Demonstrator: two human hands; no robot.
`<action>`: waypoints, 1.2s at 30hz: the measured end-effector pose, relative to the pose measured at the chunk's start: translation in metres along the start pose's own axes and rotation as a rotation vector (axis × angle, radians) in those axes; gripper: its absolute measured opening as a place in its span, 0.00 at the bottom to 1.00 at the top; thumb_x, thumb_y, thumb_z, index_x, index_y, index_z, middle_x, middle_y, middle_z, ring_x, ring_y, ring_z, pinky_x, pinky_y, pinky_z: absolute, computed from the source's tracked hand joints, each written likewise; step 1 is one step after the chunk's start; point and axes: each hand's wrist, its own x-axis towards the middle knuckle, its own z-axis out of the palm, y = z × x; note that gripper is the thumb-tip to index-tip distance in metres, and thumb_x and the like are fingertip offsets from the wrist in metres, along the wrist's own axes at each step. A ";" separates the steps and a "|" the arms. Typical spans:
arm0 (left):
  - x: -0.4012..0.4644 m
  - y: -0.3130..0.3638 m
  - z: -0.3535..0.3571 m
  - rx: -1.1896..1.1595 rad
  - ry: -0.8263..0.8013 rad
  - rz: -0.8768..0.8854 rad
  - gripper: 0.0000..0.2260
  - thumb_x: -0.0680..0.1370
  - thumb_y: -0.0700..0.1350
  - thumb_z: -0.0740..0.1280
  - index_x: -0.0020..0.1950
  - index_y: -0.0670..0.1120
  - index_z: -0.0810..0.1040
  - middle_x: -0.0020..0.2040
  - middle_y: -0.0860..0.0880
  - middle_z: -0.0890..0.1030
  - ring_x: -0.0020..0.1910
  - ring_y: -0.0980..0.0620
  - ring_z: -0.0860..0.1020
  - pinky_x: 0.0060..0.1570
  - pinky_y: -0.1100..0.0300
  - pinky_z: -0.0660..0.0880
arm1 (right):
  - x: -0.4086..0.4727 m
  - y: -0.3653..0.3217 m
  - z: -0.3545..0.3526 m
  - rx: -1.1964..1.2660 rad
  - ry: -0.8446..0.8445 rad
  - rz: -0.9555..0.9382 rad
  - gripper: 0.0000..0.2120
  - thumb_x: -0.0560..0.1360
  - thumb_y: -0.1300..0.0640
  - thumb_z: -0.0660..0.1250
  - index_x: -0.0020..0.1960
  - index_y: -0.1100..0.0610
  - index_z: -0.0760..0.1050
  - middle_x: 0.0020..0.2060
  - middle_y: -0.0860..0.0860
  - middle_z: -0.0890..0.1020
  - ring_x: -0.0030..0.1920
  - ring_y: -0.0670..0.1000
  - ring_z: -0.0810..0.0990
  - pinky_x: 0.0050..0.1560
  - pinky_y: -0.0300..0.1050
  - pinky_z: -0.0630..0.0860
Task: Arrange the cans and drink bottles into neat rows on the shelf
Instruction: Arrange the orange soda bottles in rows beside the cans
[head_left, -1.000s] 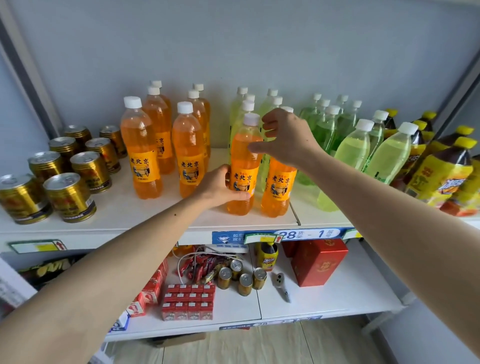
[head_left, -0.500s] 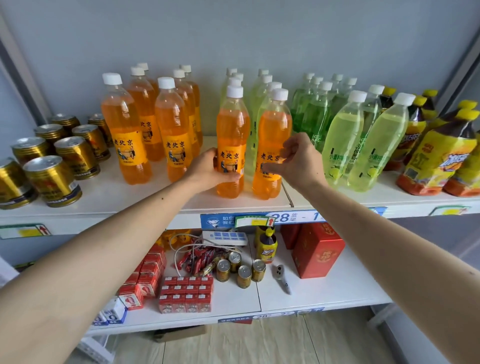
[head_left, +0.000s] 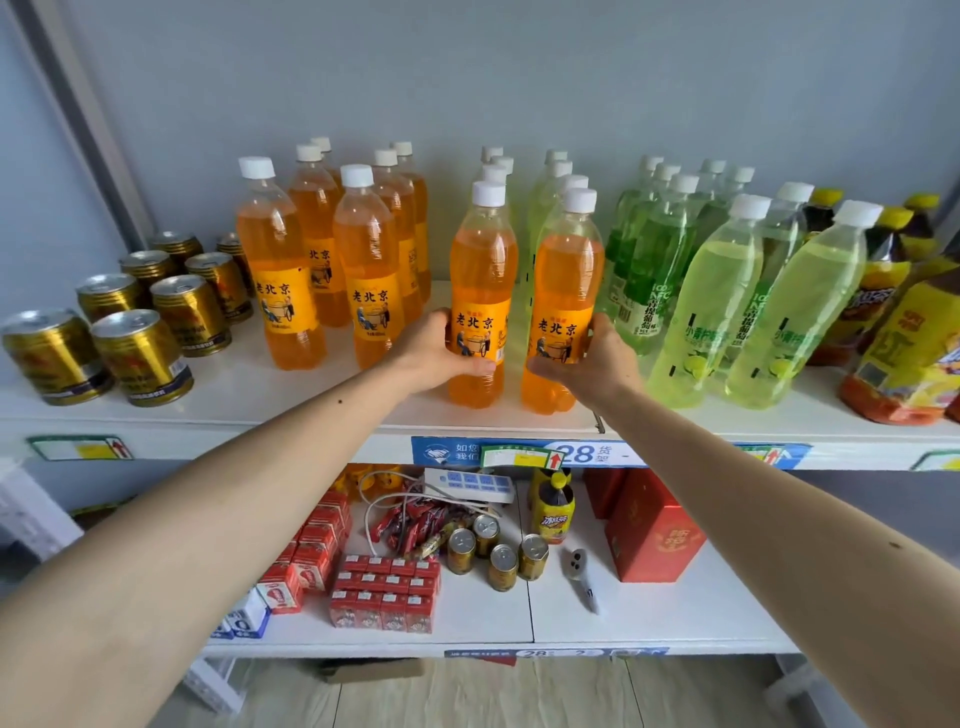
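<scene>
I've got my left hand (head_left: 434, 353) wrapped round one orange bottle (head_left: 480, 291), right hand (head_left: 597, 364) round its neighbour (head_left: 563, 306), both near the shelf (head_left: 311, 415) front edge, gap between them.

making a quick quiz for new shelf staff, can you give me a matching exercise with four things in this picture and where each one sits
Things:
1. gold cans
2. orange bottle in the left hand
3. red box
4. pale green bottles

Places:
A. lower shelf, right part
B. upper shelf, far left
C. upper shelf, right of the two held orange bottles
D. upper shelf, front centre

Pairs: 1-B, 2-D, 3-A, 4-C
</scene>
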 end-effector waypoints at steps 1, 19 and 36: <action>-0.001 0.001 0.000 -0.010 0.005 -0.003 0.33 0.66 0.48 0.79 0.68 0.47 0.71 0.65 0.46 0.78 0.63 0.47 0.76 0.62 0.53 0.71 | 0.001 0.000 0.000 0.001 0.002 0.003 0.35 0.64 0.46 0.80 0.63 0.58 0.69 0.56 0.53 0.80 0.54 0.54 0.79 0.52 0.50 0.78; -0.048 -0.014 -0.071 -0.114 0.130 -0.059 0.35 0.59 0.48 0.82 0.65 0.45 0.76 0.61 0.47 0.81 0.58 0.49 0.79 0.61 0.47 0.75 | -0.016 -0.066 0.013 0.043 -0.047 -0.113 0.32 0.62 0.46 0.80 0.61 0.57 0.74 0.52 0.52 0.83 0.50 0.53 0.82 0.51 0.54 0.80; -0.081 -0.089 -0.180 -0.058 0.104 -0.090 0.31 0.66 0.44 0.79 0.66 0.42 0.73 0.63 0.44 0.79 0.58 0.49 0.77 0.51 0.59 0.72 | -0.055 -0.147 0.118 0.077 -0.042 -0.075 0.32 0.62 0.50 0.81 0.61 0.58 0.73 0.54 0.54 0.82 0.48 0.52 0.79 0.46 0.46 0.77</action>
